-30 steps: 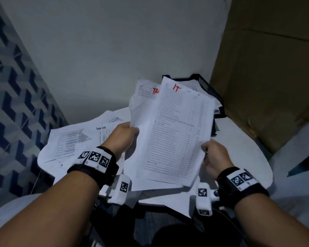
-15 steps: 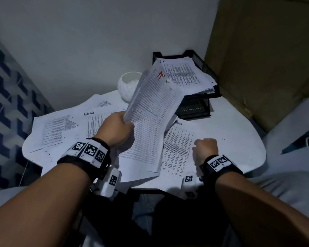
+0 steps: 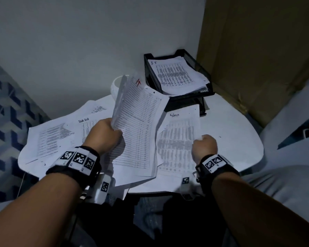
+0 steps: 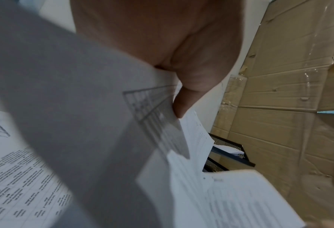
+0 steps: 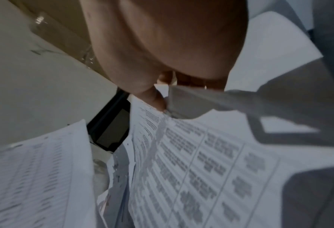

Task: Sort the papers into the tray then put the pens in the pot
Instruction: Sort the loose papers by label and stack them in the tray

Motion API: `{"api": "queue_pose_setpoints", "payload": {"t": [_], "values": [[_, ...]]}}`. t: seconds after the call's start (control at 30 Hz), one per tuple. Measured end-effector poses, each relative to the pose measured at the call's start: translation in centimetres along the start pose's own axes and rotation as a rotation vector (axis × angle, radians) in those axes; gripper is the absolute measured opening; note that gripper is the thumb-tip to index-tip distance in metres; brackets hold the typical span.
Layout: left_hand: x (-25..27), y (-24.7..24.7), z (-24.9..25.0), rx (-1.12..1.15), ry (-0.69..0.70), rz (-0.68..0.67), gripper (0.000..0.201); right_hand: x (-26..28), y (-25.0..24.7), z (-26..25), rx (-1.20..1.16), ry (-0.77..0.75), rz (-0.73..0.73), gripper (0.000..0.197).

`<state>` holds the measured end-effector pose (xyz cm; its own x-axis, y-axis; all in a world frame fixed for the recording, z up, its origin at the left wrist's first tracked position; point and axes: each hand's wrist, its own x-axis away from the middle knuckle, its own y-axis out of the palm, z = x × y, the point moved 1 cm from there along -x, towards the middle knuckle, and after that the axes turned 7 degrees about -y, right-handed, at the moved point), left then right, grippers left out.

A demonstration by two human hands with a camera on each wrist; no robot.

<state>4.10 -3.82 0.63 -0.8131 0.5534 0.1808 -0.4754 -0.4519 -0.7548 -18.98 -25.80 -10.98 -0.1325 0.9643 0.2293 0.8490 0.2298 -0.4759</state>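
Observation:
My left hand (image 3: 105, 134) grips a stack of printed papers (image 3: 139, 125) marked "IT" in red, held up on edge above the table. In the left wrist view the thumb (image 4: 183, 101) presses on those papers (image 4: 84, 108). My right hand (image 3: 204, 147) is curled at the right edge of a sheet headed "Admin" (image 3: 178, 139) that lies on the table. The right wrist view shows its fingers (image 5: 158, 98) pinching that sheet's edge (image 5: 181, 100). The black mesh tray (image 3: 198, 66) at the back right holds a pile with an "IT" sheet (image 3: 177, 73) on top. No pens are in view.
A white pot (image 3: 115, 86) stands behind the held papers, partly hidden. More sheets, one headed "Task list" (image 3: 86, 129), cover the left of the round white table (image 3: 230, 132). Cardboard (image 3: 257, 50) leans along the right side.
My right hand let go of the IT stack and came down onto the Admin sheet. The left hand now holds the stack alone, turned edge-on to the left.

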Motion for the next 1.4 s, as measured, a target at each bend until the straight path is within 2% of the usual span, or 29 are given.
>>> {"api": "queue_pose_setpoints", "payload": {"t": [0.07, 0.13, 0.33, 0.4, 0.47, 0.57, 0.67, 0.73, 0.83, 0.9, 0.93, 1.0, 1.03, 1.1, 1.17, 1.23, 1.3, 1.4], "values": [[0.0, 0.1, 0.0, -0.009, 0.002, 0.004, 0.013, 0.6, -1.4, -1.1, -0.058, -0.02, 0.124, 0.017], [0.0, 0.1, 0.0, -0.02, -0.009, 0.017, 0.013, 1.5, -2.9, -2.4, -0.074, -0.066, 0.171, 0.017], [0.4, -0.8, -0.3, -0.069, -0.026, 0.065, 0.019, 2.5, -7.1, -7.1, -0.071, -0.323, 0.154, 0.009], [0.7, -1.3, -0.4, -0.061, -0.035, 0.064, 0.021, 2.6, -8.2, -8.6, -0.128, -0.349, 0.14, 0.009], [1.0, -1.9, -0.4, -0.013, -0.033, 0.059, 0.022, 3.2, -8.7, -9.6, -0.282, -0.327, 0.106, 0.013], [1.9, -2.5, 0.1, 0.095, 0.009, 0.044, 0.017, 3.9, -8.4, -9.7, -0.436, -0.237, -0.026, 0.005], [3.0, -2.5, 0.8, 0.25, 0.064, -0.014, 0.012, 4.2, -7.0, -9.0, -0.409, -0.168, -0.173, 0.002], [3.5, -2.4, 1.2, 0.345, 0.073, -0.083, 0.008, 4.5, -5.9, -8.4, -0.486, -0.064, -0.238, 0.005], [3.8, -1.7, 1.6, 0.528, 0.013, -0.196, 0.013, 4.7, -4.3, -7.5, -0.505, 0.047, -0.293, 0.003], [3.8, -1.3, 1.8, 0.579, -0.006, -0.236, 0.014, 4.9, -3.5, -7.0, -0.537, 0.114, -0.314, 0.012], [3.7, -1.1, 1.9, 0.581, -0.003, -0.25, 0.016, 4.8, -3.1, -6.5, -0.57, 0.147, -0.322, 0.02], [3.4, -0.5, 2.1, 0.543, -0.002, -0.264, 0.033, 5.2, -2.6, -6.2, -0.611, 0.22, -0.345, 0.036], [3.3, -0.1, 2.1, 0.524, -0.011, -0.275, 0.039, 5.4, -2.4, -6.2, -0.637, 0.241, -0.362, 0.037], [3.6, 0.7, 2.6, 0.602, -0.018, -0.335, 0.042, 5.4, -2.2, -6.0, -0.637, 0.224, -0.361, 0.023], [3.6, 1.1, 2.8, 0.602, 0.005, -0.363, 0.039, 5.4, -1.6, -6.1, -0.575, 0.169, -0.354, 0.021], [3.2, 0.6, 2.6, 0.388, 0.048, -0.303, 0.03, 5.8, -0.8, -6.2, -0.575, 0.132, -0.381, 0.025], [2.6, -0.4, 2.2, 0.234, 0.072, -0.235, 0.019, 5.8, 0.1, -5.8, -0.566, 0.124, -0.416, 0.018], [1.1, -2.6, 1.5, 0.333, 0.006, -0.178, 0.017, 5.6, 1.5, -5.7, -0.413, 0.137, -0.525, 0.008]]}}
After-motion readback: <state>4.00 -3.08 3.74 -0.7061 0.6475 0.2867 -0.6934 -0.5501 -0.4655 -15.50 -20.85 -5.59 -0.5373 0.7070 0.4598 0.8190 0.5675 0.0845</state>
